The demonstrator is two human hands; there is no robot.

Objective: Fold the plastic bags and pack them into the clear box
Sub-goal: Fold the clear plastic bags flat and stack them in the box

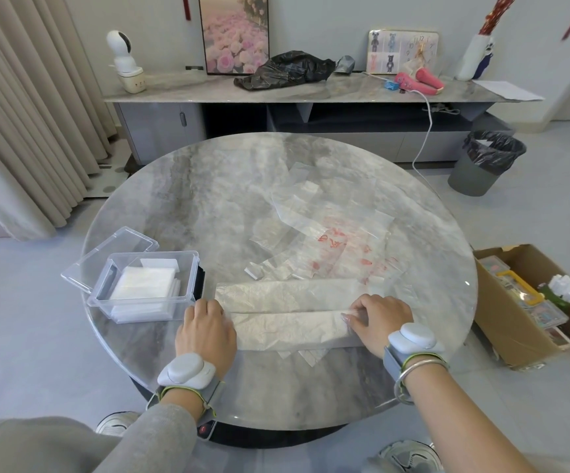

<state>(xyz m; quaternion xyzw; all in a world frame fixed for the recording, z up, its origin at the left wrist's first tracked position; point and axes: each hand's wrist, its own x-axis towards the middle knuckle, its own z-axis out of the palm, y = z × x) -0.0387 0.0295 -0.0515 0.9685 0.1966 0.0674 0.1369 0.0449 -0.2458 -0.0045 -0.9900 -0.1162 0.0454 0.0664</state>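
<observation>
A translucent white plastic bag (pixel 287 312) lies as a long folded strip near the front of the round marble table (pixel 208 199). My left hand (pixel 205 331) grips its left end with curled fingers. My right hand (pixel 379 320) pinches the folded edge at its right end. Behind the strip lies a loose pile of clear plastic bags (pixel 324 233), some with red print. At the left stands the clear box (pixel 145 285) with folded white bags stacked inside. Its lid (pixel 106 254) leans behind it.
A cardboard box (pixel 529 302) full of items sits on the floor to the right of the table. A grey bin (pixel 488 162) with a black liner stands further back. A low cabinet (pixel 311 93) along the wall carries a black bag, a picture and small items.
</observation>
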